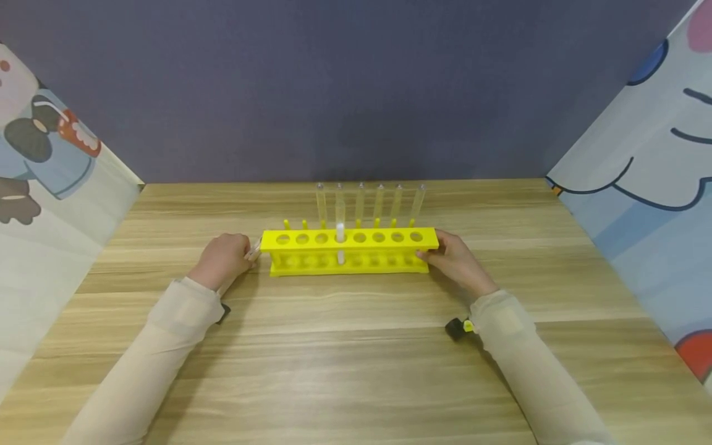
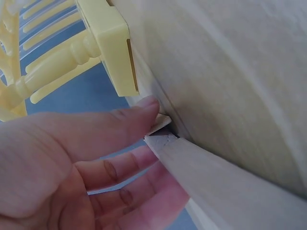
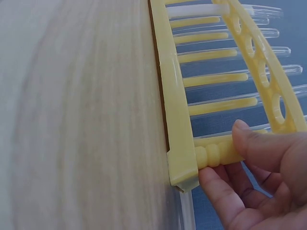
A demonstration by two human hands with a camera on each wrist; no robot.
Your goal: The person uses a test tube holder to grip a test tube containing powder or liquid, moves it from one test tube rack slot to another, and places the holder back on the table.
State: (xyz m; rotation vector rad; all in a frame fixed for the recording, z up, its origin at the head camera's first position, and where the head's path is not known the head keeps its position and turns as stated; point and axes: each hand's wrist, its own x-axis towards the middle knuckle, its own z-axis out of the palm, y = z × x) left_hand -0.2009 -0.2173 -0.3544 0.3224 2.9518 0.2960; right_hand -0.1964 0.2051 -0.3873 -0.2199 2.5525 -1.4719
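A yellow test tube rack (image 1: 349, 238) stands on the table, its long side toward me. Several clear test tubes (image 1: 379, 204) rise along its back, over yellow pegs. Something white and tube-like (image 1: 340, 233) shows through one hole near the middle. My right hand (image 1: 457, 262) grips the rack's right end post (image 3: 223, 152) between thumb and fingers. Just off the rack's left end, my left hand (image 1: 220, 259) pinches a pale, wood-coloured strip (image 2: 216, 177); its kind is not plain. A small clear glint shows by those fingers in the head view.
The wood-grain table (image 1: 345, 358) runs back to a dark blue-grey partition (image 1: 345, 93). Cartoon-printed panels (image 1: 662, 204) stand on both sides. Black wrist-camera parts (image 1: 455, 329) stick out under the right sleeve.
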